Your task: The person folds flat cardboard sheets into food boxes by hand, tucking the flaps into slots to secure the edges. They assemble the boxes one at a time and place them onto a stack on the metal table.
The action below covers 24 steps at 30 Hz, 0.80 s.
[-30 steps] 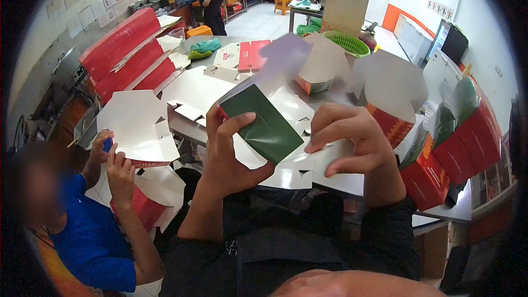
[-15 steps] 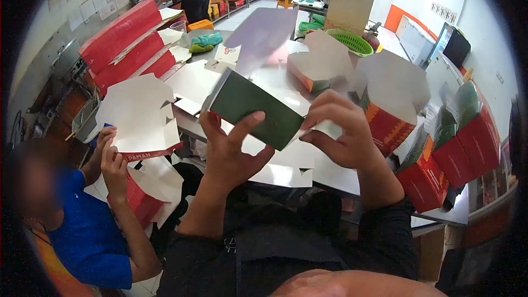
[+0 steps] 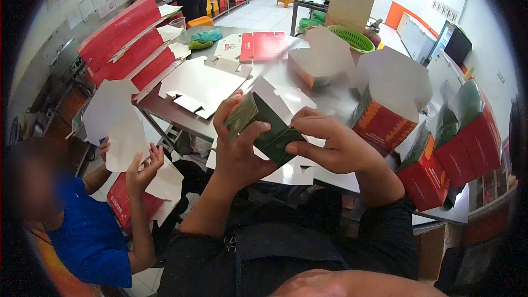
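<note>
A partly folded cardboard food box (image 3: 270,126), dark green on the side facing me, is held up above the metal table (image 3: 204,126). Around its left part wraps my left hand (image 3: 240,146), thumb on the green face. My right hand (image 3: 328,142) pinches the box's right edge between thumb and fingers. Behind the box lie flat white box blanks (image 3: 203,85) and a red blank (image 3: 263,47). Just right of my right hand stands a folded red box (image 3: 385,124) with its pale lid raised.
Several folded red and green boxes (image 3: 467,148) crowd the right table end. Stacked red blanks (image 3: 124,38) rise at the left. A co-worker in a blue shirt (image 3: 91,231) handles a white blank (image 3: 118,126). A green basket (image 3: 351,39) and cloths (image 3: 206,37) sit farther back.
The box has come lower and turned, and a side panel now stands folded at its left. A large raised flap no longer blocks the red blank. The co-worker's blank has tilted upright.
</note>
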Each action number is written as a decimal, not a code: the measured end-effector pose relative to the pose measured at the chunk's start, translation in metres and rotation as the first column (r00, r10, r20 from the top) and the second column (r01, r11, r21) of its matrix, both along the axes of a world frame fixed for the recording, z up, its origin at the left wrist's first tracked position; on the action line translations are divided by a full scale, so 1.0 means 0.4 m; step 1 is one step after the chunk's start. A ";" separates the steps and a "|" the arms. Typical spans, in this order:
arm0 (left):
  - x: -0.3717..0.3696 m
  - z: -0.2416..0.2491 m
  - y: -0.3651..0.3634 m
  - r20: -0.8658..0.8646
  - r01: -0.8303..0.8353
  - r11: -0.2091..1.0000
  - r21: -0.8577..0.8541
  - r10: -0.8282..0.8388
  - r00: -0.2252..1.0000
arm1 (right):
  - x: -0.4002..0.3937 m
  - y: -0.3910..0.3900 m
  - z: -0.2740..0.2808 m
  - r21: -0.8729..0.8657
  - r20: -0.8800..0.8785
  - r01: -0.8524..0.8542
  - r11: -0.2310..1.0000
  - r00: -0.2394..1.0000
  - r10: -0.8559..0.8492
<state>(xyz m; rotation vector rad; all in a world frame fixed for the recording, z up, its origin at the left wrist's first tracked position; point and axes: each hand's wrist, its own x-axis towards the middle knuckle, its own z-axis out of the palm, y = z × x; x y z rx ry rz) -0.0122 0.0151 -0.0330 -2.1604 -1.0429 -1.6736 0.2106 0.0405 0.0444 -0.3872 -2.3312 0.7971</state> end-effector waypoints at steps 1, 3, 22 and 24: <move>0.002 -0.004 -0.001 0.007 0.008 1.000 -0.009 -0.008 1.000 | 0.002 0.001 -0.002 -0.008 0.014 0.015 1.000 1.000 -0.015; 0.007 -0.007 0.003 0.023 0.001 1.000 -0.006 -0.001 1.000 | 0.006 0.007 -0.004 -0.018 0.042 0.043 0.999 0.998 -0.042; -0.031 -0.034 0.034 -0.003 -0.231 0.952 0.200 0.236 0.972 | -0.026 0.004 -0.020 -0.102 -0.006 0.289 0.952 0.957 -0.291; -0.030 -0.034 0.034 -0.014 -0.248 0.948 0.201 0.256 0.967 | -0.033 0.011 -0.042 -0.061 -0.068 0.315 0.947 0.946 -0.318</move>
